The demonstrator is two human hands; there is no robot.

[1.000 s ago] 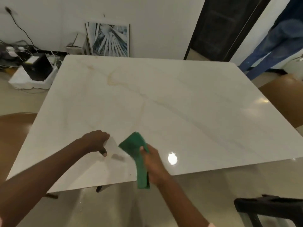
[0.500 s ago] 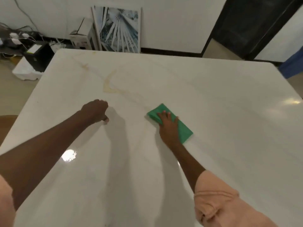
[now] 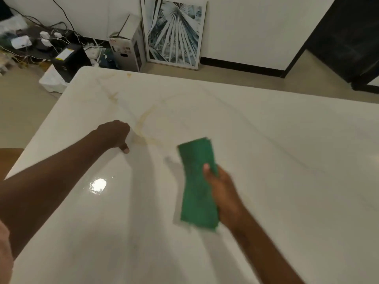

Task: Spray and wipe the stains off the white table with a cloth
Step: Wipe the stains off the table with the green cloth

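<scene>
- Far left on the floor, a tangle of cables and white plugs [image 3: 44, 37] lies beside a black box [image 3: 70, 61].
- The left hand [image 3: 114, 135] is curled into a fist with its knuckles on the white table [image 3: 287, 160]; nothing can be seen in its grip, though the far side of the fingers is hidden.
- Just right of that hand, a yellowish stain [image 3: 143, 128] curves across the tabletop, with fainter marks [image 3: 113, 96] farther off toward the far left corner.
- Near the left forearm, a bright glare spot [image 3: 98, 185] shines on the surface.
- The green cloth [image 3: 196, 181], folded into a long strip, sits right of the stain, apparently lifted a little off the table, since a shadow falls to its left.
- The right hand [image 3: 223, 193] grips the cloth along its right edge, thumb on top.
- Against the far wall lean a white carton [image 3: 125, 48] and a framed palm-leaf print [image 3: 174, 33].
</scene>
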